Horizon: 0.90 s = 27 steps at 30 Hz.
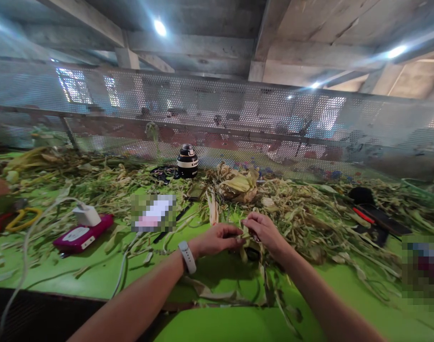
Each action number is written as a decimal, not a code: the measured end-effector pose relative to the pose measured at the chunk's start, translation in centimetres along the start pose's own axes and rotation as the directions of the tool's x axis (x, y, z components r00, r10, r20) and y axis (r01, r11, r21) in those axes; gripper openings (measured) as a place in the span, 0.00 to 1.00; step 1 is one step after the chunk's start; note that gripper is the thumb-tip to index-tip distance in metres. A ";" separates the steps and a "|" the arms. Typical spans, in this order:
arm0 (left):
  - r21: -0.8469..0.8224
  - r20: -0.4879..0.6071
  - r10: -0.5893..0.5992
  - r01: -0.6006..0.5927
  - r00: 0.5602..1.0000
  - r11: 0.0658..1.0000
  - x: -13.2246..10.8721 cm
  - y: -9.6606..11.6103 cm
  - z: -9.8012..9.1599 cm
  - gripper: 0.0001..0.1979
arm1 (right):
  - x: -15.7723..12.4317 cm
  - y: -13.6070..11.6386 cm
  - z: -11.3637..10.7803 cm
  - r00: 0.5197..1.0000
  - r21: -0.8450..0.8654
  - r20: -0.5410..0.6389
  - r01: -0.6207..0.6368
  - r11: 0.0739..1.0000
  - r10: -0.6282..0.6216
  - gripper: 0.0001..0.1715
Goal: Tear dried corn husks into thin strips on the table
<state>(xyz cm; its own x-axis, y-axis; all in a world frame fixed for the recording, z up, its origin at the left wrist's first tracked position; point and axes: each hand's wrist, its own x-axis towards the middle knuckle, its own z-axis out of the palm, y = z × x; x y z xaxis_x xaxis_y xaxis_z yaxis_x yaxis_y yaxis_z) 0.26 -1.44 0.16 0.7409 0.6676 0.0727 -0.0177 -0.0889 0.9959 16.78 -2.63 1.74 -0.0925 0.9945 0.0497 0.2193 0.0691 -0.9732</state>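
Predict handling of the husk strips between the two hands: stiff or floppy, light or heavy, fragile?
The husk strips are likely floppy: loose ends trail below the hands. Probably light too, since they look thin and narrow. They may tear or fray, as their faded colour suggests dryness.

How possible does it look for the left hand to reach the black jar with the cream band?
Probably yes, with some stretching: mostly loose dry leaves lie between the left hand and the black jar. It may first need to release the strip at its fingers.
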 end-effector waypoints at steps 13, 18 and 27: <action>-0.224 0.028 -0.101 0.105 0.994 0.969 0.0 0.2 0.3 0.17 | 0.3 0.4 -0.1 0.972 -0.042 0.050 0.231 0.972 -0.229 0.18; -0.049 -0.037 -0.027 0.025 0.999 0.998 0.1 -0.2 0.3 0.21 | 0.3 0.6 0.2 0.961 -0.035 0.035 0.276 0.961 -0.275 0.18; 0.145 0.079 -0.053 0.041 0.995 0.989 -0.1 0.2 0.5 0.24 | 0.0 0.4 1.2 0.952 -0.109 -0.073 0.290 0.951 -0.299 0.17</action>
<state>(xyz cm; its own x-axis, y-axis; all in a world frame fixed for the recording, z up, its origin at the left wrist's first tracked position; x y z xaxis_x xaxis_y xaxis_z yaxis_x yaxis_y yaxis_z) 0.50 -1.90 0.28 0.7915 0.6110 0.0153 0.1104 -0.1675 0.9797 15.74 -2.73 1.05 -0.0829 0.9314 0.3544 0.2877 0.3629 -0.8863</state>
